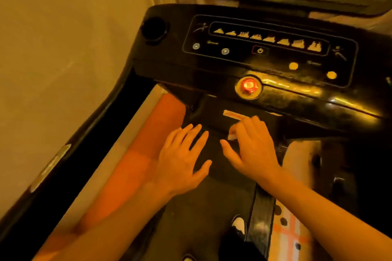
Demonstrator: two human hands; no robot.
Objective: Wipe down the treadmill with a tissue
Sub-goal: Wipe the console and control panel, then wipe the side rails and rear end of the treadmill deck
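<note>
Pinched under the curled fingers of the right hand (pixel 252 146), a small white tissue (pixel 232 135) meets the dark panel (pixel 209 112) below the red button (pixel 248 88) on the treadmill (pixel 169 65). The left hand (pixel 180 154) is spread flat alongside, holding nothing. Wiping looks under way; the console above likely needs an upward sweep next.

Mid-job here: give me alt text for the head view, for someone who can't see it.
The right hand holds a small white tissue against the dark panel of the treadmill, below its red knob. The left hand is spread open beside it, holding nothing.
</note>
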